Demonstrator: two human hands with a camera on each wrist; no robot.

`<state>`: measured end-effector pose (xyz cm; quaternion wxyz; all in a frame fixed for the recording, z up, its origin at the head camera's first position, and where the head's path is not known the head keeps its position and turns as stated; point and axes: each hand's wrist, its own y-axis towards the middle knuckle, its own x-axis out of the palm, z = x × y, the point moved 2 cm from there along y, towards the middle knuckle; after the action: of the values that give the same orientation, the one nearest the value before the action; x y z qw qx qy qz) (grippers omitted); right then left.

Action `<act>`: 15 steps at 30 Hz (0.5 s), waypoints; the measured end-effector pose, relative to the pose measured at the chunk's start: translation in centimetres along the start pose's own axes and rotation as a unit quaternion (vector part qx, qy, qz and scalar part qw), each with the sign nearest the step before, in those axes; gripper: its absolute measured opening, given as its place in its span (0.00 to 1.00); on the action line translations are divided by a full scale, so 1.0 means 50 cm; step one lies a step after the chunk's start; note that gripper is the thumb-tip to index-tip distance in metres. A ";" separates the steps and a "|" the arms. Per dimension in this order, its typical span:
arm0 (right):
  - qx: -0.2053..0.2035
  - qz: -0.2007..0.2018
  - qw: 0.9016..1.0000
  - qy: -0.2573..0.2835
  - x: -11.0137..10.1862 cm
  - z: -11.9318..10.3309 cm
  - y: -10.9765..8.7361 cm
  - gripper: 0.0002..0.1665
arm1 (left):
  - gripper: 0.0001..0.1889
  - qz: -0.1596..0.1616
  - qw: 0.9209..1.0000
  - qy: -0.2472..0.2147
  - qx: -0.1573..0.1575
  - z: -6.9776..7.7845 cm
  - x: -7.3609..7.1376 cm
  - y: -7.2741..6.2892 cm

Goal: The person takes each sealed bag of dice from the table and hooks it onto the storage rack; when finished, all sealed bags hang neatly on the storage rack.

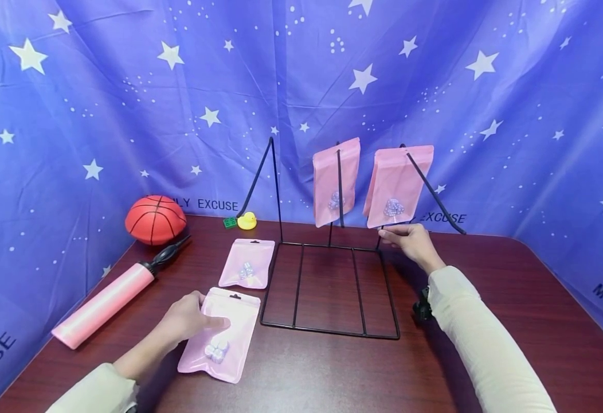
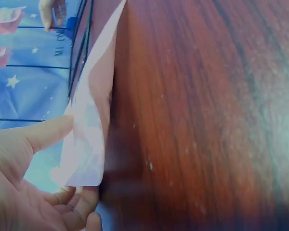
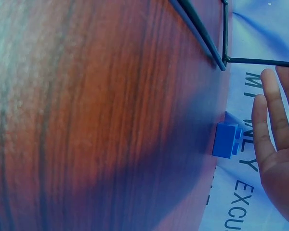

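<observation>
My left hand (image 1: 188, 316) grips the left edge of a pink zip bag (image 1: 237, 361), thumb on top and fingers underneath. Small pale pieces show through the bag's window. In the left wrist view the same bag (image 2: 89, 144) appears edge-on, tilted above the table. My right hand (image 1: 410, 244) pinches the right upright of a black wire display rack (image 1: 329, 331), just under a hanging bag; the right wrist view cuts off its thumb side. Pink bags (image 1: 335, 178) hang on the middle hook, and more pink bags (image 1: 399, 183) on the right hook. The left hook (image 1: 256, 175) is bare.
Another pink bag (image 1: 245, 264) lies left of the rack. Further left are a pink hand pump (image 1: 108, 304) and a red basketball (image 1: 156, 220). A yellow duck (image 1: 247, 221) and green brick (image 1: 230, 222) sit behind; a blue brick (image 3: 225, 140) stands near the table's back edge.
</observation>
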<state>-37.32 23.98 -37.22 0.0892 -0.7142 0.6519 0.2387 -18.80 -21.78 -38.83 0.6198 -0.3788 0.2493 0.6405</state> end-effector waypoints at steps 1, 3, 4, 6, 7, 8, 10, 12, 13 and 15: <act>0.002 0.001 1.000 -0.003 0.000 0.000 0.000 0.23 | 0.27 0.001 1.000 -0.014 -0.001 -0.001 -0.002 0.000; 0.004 0.001 1.000 -0.011 -0.001 -0.001 -0.001 0.24 | 0.25 0.003 0.999 -0.036 -0.002 -0.004 -0.007 0.000; 0.006 0.001 1.000 -0.016 -0.001 -0.001 -0.001 0.24 | 0.25 0.004 0.999 -0.044 -0.002 -0.006 -0.010 0.000; 0.010 0.002 1.000 -0.024 -0.001 -0.002 -0.002 0.25 | 0.24 0.003 0.998 -0.061 0.001 -0.007 -0.014 -0.001; 0.010 0.002 1.000 -0.027 -0.001 -0.002 -0.003 0.25 | 0.24 0.002 0.998 -0.070 0.000 -0.007 -0.017 -0.001; 0.006 0.001 1.000 -0.029 -0.001 -0.003 -0.003 0.25 | 0.24 -0.002 0.997 -0.082 0.002 -0.007 -0.019 -0.002; 0.003 0.002 1.000 -0.028 0.000 -0.004 -0.003 0.25 | 0.24 -0.011 0.994 -0.107 0.007 -0.007 -0.024 -0.004; -0.003 0.001 1.000 -0.023 -0.001 -0.005 -0.004 0.24 | 0.25 -0.020 0.991 -0.129 0.013 -0.005 -0.030 -0.006; -0.005 0.001 1.000 -0.020 -0.001 -0.005 -0.004 0.24 | 0.25 -0.022 0.990 -0.137 0.018 -0.004 -0.035 -0.007; -0.005 0.002 1.000 -0.015 -0.001 -0.005 -0.004 0.23 | 0.25 -0.025 0.989 -0.145 0.032 -0.001 -0.043 -0.010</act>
<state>-37.05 23.95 -36.99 0.0952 -0.7098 0.6507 0.2525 -18.43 -23.07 -37.10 0.6771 -0.2685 0.1673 0.6644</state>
